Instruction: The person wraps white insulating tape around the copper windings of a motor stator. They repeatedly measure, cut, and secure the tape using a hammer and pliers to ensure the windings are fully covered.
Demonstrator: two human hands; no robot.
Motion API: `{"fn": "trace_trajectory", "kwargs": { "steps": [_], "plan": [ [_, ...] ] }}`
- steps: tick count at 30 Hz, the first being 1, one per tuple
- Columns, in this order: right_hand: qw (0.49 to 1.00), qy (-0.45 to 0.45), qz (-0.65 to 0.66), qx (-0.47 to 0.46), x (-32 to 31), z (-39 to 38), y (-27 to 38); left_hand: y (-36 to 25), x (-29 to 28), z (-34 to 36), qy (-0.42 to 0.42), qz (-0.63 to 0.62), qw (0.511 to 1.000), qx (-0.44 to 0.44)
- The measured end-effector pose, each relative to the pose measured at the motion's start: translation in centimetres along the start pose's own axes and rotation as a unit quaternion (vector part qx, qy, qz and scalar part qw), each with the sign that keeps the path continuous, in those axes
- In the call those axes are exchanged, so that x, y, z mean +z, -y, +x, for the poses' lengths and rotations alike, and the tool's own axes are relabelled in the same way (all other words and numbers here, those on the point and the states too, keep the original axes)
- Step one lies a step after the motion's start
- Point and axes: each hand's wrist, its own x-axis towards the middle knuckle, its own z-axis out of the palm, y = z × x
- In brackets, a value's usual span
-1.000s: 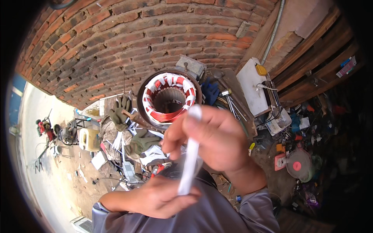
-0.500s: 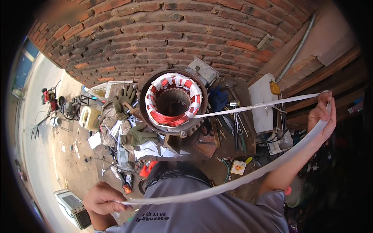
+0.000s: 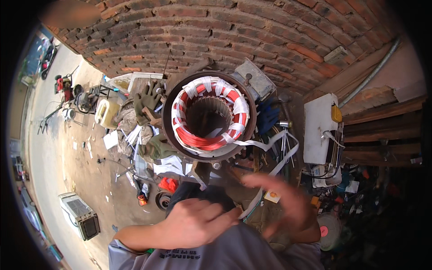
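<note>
A large motor stator (image 3: 208, 118) with red copper windings bound in white tape stands below the brick wall. A long white tape (image 3: 288, 155) leaves its lower right side, loops out to the right and falls slack toward my hands. My left hand (image 3: 198, 222) is low in the middle, its fingertips pinched on the tape's near end. My right hand (image 3: 288, 202) is just to the right of it, blurred by motion, with the fingers spread. The tape passes by its palm, and I cannot tell whether it grips it.
Green work gloves (image 3: 148, 96) and paper scraps lie left of the stator. A white box-shaped unit (image 3: 320, 128) with cables sits on the right, with wooden planks (image 3: 382, 112) behind. A yellow jug (image 3: 107, 112) and a small white appliance (image 3: 81, 216) are on the concrete at left.
My right hand has come back from far out on the right to beside my left hand. The tape, stretched taut before, now hangs slack in a loop. My left hand moved up and to the centre.
</note>
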Motion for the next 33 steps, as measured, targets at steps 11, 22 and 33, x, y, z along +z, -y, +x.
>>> {"fn": "trace_trajectory", "kwargs": {
  "steps": [11, 22, 33],
  "plan": [
    [0.965, 0.245, -0.013, 0.098, -1.0, 4.2, -0.7, 6.3, 1.6, -0.9, -0.171, -0.113, 0.973, 0.104],
    [0.986, 0.151, -0.006, 0.075, 0.1, 9.2, -1.7, 11.0, 1.8, 0.4, -0.226, -0.149, 0.962, 0.029],
    [0.944, -0.041, 0.016, 0.326, -2.8, 10.2, -4.0, 13.3, 2.0, -4.1, -0.268, -0.268, 0.923, -0.07]
  ]
}}
